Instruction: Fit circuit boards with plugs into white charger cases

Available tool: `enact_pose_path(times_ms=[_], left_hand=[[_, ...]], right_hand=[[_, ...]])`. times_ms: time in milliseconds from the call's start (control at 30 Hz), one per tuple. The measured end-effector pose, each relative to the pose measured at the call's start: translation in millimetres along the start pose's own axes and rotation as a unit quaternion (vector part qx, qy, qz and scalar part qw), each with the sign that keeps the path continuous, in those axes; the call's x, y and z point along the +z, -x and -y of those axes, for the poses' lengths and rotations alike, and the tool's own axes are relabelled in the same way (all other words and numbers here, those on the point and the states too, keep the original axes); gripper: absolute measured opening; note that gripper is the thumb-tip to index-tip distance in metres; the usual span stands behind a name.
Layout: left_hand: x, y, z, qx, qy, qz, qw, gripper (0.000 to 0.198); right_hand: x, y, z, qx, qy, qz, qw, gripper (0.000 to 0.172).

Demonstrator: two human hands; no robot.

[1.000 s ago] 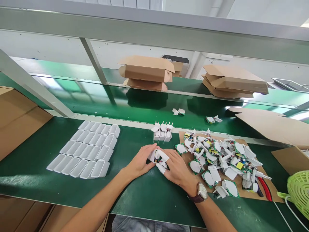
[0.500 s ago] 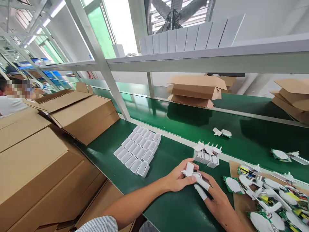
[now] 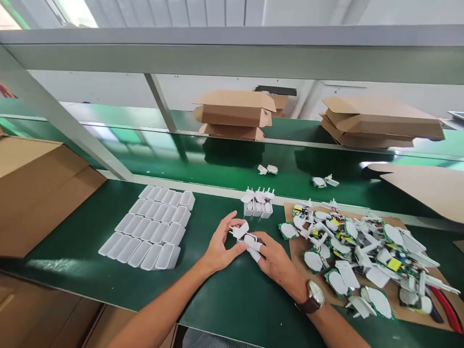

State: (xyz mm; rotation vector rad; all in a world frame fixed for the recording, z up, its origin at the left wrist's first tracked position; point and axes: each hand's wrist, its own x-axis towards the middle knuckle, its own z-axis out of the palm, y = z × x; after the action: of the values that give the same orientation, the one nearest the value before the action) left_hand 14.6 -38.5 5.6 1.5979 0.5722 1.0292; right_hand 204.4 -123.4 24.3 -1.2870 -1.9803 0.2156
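Low over the green bench, a white plug adapter (image 3: 240, 231) is held between both hands, its pronged cap tilted away from its body. My left hand (image 3: 220, 244) pinches it from the left, thumb on the near side. On the other side, my right hand (image 3: 277, 258) grips it with fingers wearing white finger cots; parts of the adapter are hidden by them. Just behind the hands stand several white housings (image 3: 258, 209) in a short row with pronged caps lying on top. Open white cases (image 3: 145, 227) lie in neat rows to the left.
A heap of circuit boards with white plug parts (image 3: 348, 241) covers a cardboard sheet (image 3: 295, 251) at right, with a red-handled tool (image 3: 447, 307) beside it. Cardboard boxes (image 3: 47, 193) stand left. Flattened cartons (image 3: 235, 113) lie behind, under a shelf beam (image 3: 232, 60).
The view has turned right and down, showing more of the board heap. My right fingers have closed in on the adapter, which stays between both hands.
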Motion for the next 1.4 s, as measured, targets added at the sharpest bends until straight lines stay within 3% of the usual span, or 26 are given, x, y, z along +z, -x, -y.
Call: enact_pose_path(times_ms=[167,333,633,800,967,1033,1100,1133,1200,1267,1400], left_hand=[[1.8,-0.4,3.8,0.010,-0.055,-0.033,0.998,0.054],[-0.7,-0.2,3.3,0.035,-0.074,-0.023,0.996,0.048],[-3.1,-1.9,3.7,0.001,-0.111,-0.013,0.994,0.043],[-5.2,-1.8,3.7,-0.024,-0.119,0.003,0.993,0.043],[-6.5,-1.0,4.3,-0.009,-0.127,0.014,0.992,0.047],[-4.7,1.0,3.4,0.035,-0.139,0.017,0.989,0.071],[-1.2,3.8,1.3,0.096,-0.177,0.023,0.979,0.097],[1.0,5.0,-0.2,0.127,-0.203,0.023,0.971,0.100],[5.5,6.4,-3.8,0.183,-0.245,0.010,0.952,0.087],[9.0,5.4,-8.0,0.234,-0.261,-0.013,0.937,0.077],[10.9,1.1,-14.6,0.264,-0.286,-0.028,0.921,0.073]], right_hand=[[6.8,1.3,-2.3,0.009,-0.010,-0.010,1.000,0.035],[7.4,4.0,-1.7,0.017,0.000,-0.018,1.000,0.029],[11.5,2.7,-2.7,0.010,0.053,0.023,0.998,0.030],[8.4,4.2,-5.3,0.037,-0.027,-0.015,0.999,0.035],[7.9,3.9,-5.6,0.076,-0.114,-0.008,0.990,0.025],[11.0,3.0,-5.4,0.149,-0.212,-0.034,0.965,0.027],[14.4,1.9,-4.2,0.239,-0.346,-0.057,0.905,0.039],[15.7,1.1,-3.0,0.278,-0.410,-0.060,0.867,0.044],[17.0,-0.6,0.6,0.325,-0.509,-0.036,0.796,0.051],[17.0,-2.3,4.9,0.337,-0.562,-0.010,0.755,0.053],[16.8,-4.5,10.1,0.333,-0.585,0.003,0.739,0.054]])
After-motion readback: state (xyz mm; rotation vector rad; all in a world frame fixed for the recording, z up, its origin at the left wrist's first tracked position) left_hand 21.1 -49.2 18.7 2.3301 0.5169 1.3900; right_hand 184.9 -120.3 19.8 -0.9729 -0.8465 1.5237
